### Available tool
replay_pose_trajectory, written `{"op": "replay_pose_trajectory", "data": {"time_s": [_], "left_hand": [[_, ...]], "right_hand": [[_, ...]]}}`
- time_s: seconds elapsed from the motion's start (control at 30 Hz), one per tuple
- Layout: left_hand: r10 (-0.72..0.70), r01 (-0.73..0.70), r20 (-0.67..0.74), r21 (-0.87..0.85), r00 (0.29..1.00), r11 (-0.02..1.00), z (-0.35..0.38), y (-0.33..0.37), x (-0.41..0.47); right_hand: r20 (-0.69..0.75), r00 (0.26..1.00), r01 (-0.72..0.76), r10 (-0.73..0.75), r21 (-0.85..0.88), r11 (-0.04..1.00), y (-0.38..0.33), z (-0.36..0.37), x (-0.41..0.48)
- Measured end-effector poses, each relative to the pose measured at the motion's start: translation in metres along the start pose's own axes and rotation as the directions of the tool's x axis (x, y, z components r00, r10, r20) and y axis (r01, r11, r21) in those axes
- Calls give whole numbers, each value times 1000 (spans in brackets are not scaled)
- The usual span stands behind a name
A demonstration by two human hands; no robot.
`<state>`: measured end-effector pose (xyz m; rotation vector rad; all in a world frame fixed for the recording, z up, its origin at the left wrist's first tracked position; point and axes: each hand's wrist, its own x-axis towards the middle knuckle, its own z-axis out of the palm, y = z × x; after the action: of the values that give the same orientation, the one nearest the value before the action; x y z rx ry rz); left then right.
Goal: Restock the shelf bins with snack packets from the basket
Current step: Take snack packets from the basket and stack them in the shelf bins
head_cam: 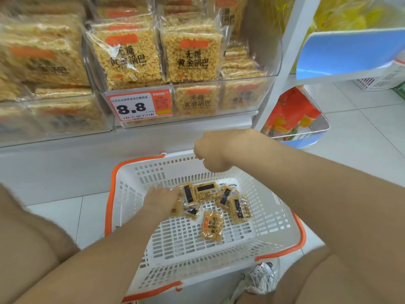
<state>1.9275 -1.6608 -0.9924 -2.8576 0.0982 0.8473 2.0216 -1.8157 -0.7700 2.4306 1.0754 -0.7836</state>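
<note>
A white basket [131, 194] with an orange rim stands on the floor below the shelf. Several small yellow snack packets [211, 224] lie on its bottom, most of them bunched at the far side. My left hand [161, 199] reaches into the basket, and its fingers lie flat on the left end of the bunch. My right hand [210, 153] hangs above the basket's far rim, wrist bent, fingers loosely curled downward with nothing visible in them. Above, clear shelf bins [247, 95] hold larger yellow packets [192, 58].
A price tag reading 8.8 [138, 106] is clipped to the bin front. To the right, a white upright [282, 62] divides off a display with orange bags [291, 110]. A white crate [372, 83] sits on the tiled floor. My shoe [260, 279] is beside the basket's near corner.
</note>
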Motion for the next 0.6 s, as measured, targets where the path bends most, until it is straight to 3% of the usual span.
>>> {"op": "replay_pose_trajectory", "data": {"time_s": [0.1, 0.27, 0.43, 0.6], "left_hand": [[114, -123, -52, -240, 992, 963, -38, 1, -2], [357, -361, -112, -515, 928, 777, -136, 5, -30], [363, -449, -266, -526, 893, 722, -207, -4, -65], [332, -444, -296, -623, 896, 644, -250, -22, -102]], "right_hand": [[-45, 999, -8, 8, 13, 1000, 12, -3, -13], [-103, 994, -38, 42, 38, 999, 31, -3, -38], [-149, 988, -30, 51, 137, 990, 46, -7, -62], [-292, 954, 27, 76, 334, 942, 64, -21, -80]]}}
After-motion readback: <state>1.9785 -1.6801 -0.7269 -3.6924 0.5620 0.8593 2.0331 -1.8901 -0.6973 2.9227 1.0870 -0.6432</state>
